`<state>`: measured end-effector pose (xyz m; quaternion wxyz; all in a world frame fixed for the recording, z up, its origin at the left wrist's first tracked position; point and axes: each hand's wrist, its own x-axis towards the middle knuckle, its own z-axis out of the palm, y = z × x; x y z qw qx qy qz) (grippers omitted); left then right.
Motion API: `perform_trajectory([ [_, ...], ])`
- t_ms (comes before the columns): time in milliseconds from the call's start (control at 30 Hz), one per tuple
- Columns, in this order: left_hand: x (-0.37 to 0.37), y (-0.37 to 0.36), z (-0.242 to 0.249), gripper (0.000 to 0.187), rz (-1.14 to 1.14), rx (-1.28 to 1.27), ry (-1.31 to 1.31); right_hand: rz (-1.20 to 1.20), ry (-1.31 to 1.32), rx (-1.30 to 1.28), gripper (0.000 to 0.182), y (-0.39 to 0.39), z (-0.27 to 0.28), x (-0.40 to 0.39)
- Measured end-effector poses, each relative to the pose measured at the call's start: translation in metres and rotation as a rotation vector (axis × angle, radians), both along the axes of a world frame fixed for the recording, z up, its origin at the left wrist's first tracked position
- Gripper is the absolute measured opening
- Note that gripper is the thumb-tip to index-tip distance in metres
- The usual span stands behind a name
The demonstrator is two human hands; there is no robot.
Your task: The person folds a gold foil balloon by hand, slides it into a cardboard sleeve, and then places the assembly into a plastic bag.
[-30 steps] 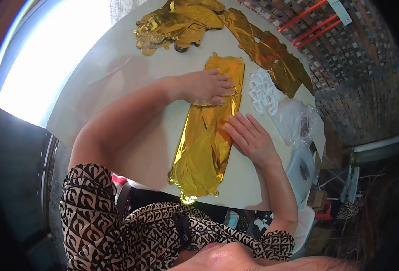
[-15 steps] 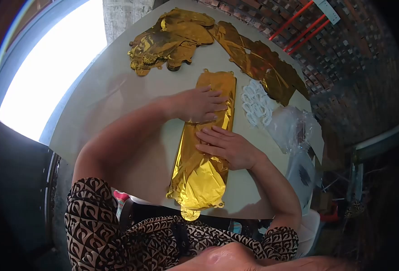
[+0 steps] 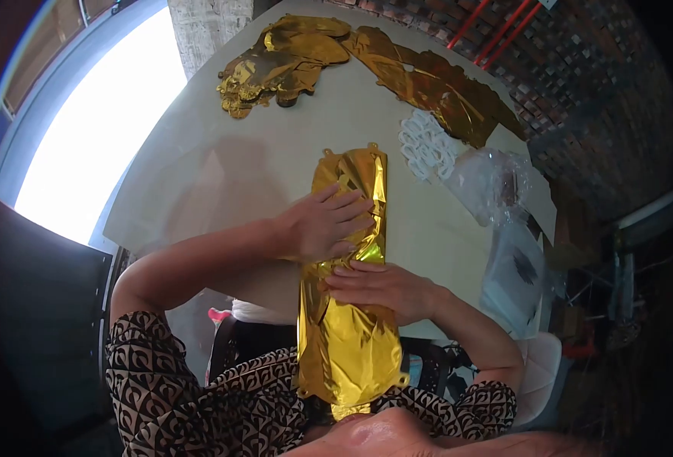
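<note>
Gold foil piece (image 3: 352,335), one in number, lay lengthwise beneath both hands, its far part on the table (image 3: 435,236) and its near end past the table's edge, before the person's torso. I saw the left hand (image 3: 321,226) palm down across its middle, open wide, fingers parted, gripping nothing. The right hand (image 3: 390,292) rested flat just nearer the body, also open, its fingers closer together. The foil was long and narrow, mirror-bright and creased, with two small tabs at its far corners, two more at its near corners and one rounded tongue at its near end.

Outward from the hands, I noted one cluster of white loops (image 3: 426,145), smooth and oval, overlapping too closely for me to count. Just beside it lay one clear plastic bag (image 3: 489,186), crinkled and glossy, and nearer the body one translucent packet (image 3: 510,278) with a dark mark. At the far side I counted two groups of flat gold foil: a lobed left heap (image 3: 294,57) and an elongated right heap (image 3: 435,84), touching or nearly so; their layers could not be counted.

Two patterned sleeves (image 3: 150,346), dark and beige, covered the upper arms. Beyond the table stood one rough brick wall (image 3: 580,99) bearing three straight red pipes (image 3: 496,34).
</note>
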<state>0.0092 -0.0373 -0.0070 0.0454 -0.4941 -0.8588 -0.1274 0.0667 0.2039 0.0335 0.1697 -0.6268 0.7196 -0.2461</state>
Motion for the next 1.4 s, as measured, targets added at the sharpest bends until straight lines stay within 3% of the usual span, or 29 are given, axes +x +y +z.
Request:
perform_trajectory([
  [67, 0.005, -0.001, 0.002, 0.056, 0.002, 0.014, 0.002, -0.031, -0.157, -0.041, 0.062, 0.000, 0.004, -0.002],
  [167, 0.005, 0.001, 0.004, 0.057, 0.017, 0.016, 0.046, -0.047, -0.631, -0.202, 0.063, -0.001, 0.007, -0.007],
  [200, 0.005, 0.001, 0.004, 0.057, 0.026, 0.017, 0.046, -0.045, -0.622, -0.203, 0.063, 0.001, 0.003, -0.005],
  [267, 0.007, 0.001, 0.009, 0.057, 0.036, 0.013, 0.042, -0.321, -1.224, -0.209, 0.060, 0.006, -0.013, 0.000],
  [300, 0.007, 0.002, 0.016, 0.057, 0.015, -0.079, 0.074, -0.323, -0.742, -0.202, 0.051, 0.007, -0.016, -0.005],
  [367, 0.003, 0.000, 0.016, 0.057, -0.006, -0.172, 0.103, -0.612, -0.853, -0.091, 0.049, 0.018, -0.012, -0.001],
  [433, -0.002, -0.003, 0.008, 0.065, -0.101, 0.445, -0.592, -0.712, -0.936, -0.064, 0.049, 0.015, 0.000, -0.003],
  [467, -0.004, -0.004, 0.005, 0.065, -0.101, 0.447, -0.593, -0.714, -1.025, -0.077, 0.048, 0.015, 0.003, -0.006],
  [533, -0.005, -0.005, 0.013, 0.068, 0.015, 0.316, -0.152, -0.713, -1.108, -0.090, 0.047, 0.016, 0.001, -0.010],
  [567, -0.004, -0.002, 0.014, 0.056, 0.075, 0.463, -0.117, -0.685, -1.291, -0.192, 0.046, 0.016, -0.006, -0.013],
  [600, -0.008, -0.008, 0.011, 0.056, 0.077, 0.462, -0.113, -0.651, -1.474, -0.298, 0.045, 0.016, -0.010, -0.015],
  [667, -0.017, -0.021, 0.003, 0.037, 0.144, 0.568, -0.145, -0.605, -1.529, -0.364, 0.045, 0.012, -0.010, -0.017],
  [700, -0.001, -0.021, 0.024, 0.034, 0.365, 0.703, -0.332, -0.562, -1.586, -0.430, 0.046, 0.012, -0.011, -0.018],
  [733, 0.010, -0.026, 0.034, 0.034, 0.364, 0.702, -0.335, -0.564, -1.588, -0.431, 0.046, 0.014, -0.013, -0.020],
  [800, 0.029, -0.041, 0.045, 0.047, 0.654, 0.940, -1.153, -0.564, -1.552, -0.380, 0.047, 0.016, -0.020, -0.024],
  [833, 0.041, -0.041, 0.050, 0.047, 0.659, 0.930, -1.161, -0.565, -1.564, -0.386, 0.047, 0.014, -0.017, -0.024],
  [933, 0.068, -0.039, 0.047, 0.055, 0.613, 0.586, -0.897, -0.560, -1.544, -0.386, 0.049, 0.011, -0.007, -0.022],
  [1267, 0.080, -0.032, 0.051, 0.041, 0.729, 0.614, -1.088, -0.646, -1.503, -0.348, 0.046, 0.009, -0.006, -0.020],
  [1400, 0.088, -0.030, 0.045, 0.034, 0.688, 0.649, -0.751, -0.700, -1.452, -0.326, 0.047, 0.010, -0.004, -0.020],
])
